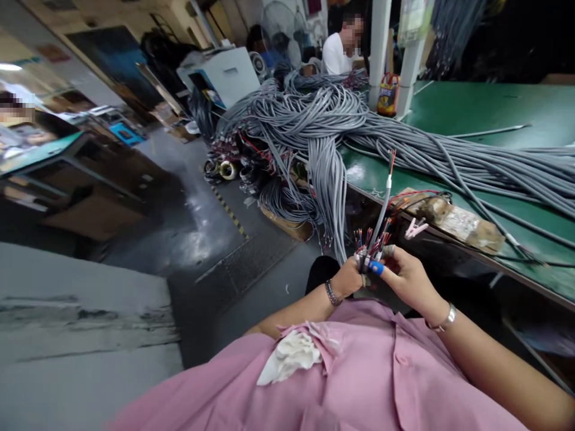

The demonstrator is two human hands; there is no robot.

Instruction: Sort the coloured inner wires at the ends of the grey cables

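Observation:
Close in front of my body, my left hand point(351, 276) is closed around a bunch of grey cables whose stripped ends point(362, 237) show thin red, blue and dark wires. My right hand point(406, 276), with blue tape on a finger, pinches at the same bunch from the right. A single grey cable point(385, 206) rises out of the bunch between my hands, its tip fanned into orange, red and green wires. White sleeves or tape mark the cable ends near my fingers. My fingers partly hide the lower cables.
A large pile of grey cables point(309, 111) covers the green table point(471, 111) and hangs over its edge. A taped cardboard piece point(453, 218) and a pink clip point(415, 228) lie at the near edge. Behind the table sits a person in white point(336, 55).

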